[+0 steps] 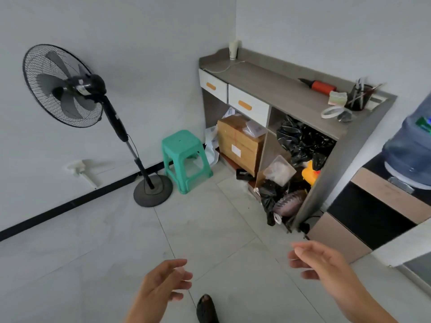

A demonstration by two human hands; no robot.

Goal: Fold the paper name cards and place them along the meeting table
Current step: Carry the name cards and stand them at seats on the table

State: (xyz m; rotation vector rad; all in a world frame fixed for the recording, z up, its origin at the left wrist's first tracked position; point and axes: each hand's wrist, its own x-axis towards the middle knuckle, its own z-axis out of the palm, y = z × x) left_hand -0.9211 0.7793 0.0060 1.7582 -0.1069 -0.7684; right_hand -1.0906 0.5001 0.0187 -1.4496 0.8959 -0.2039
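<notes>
1 grey desk [268, 82] far right, 2 drawers. 1 standing fan [67, 86] far left; 1 green stool [184, 157] between. 2 bare hands near, over floor tiles: left hand [161, 285] and right hand [319, 262], fingers loosely spread, holding nothing. Name cards, meeting table: not in view.

Room corner: plain pale walls [144, 31] met a light tiled floor [93, 252] edged by a black skirting strip [70, 203]. A black pedestal fan [63, 86] stood by the left wall, a green plastic stool [185, 159] just beside its base. A grey counter desk [268, 82] with two white drawers [248, 104] occupied the corner; cardboard boxes [240, 145] and black bags [303, 138] filled its open bays. A water dispenser [373, 210] stood at the desk's right end. Lighting was even and soft.
</notes>
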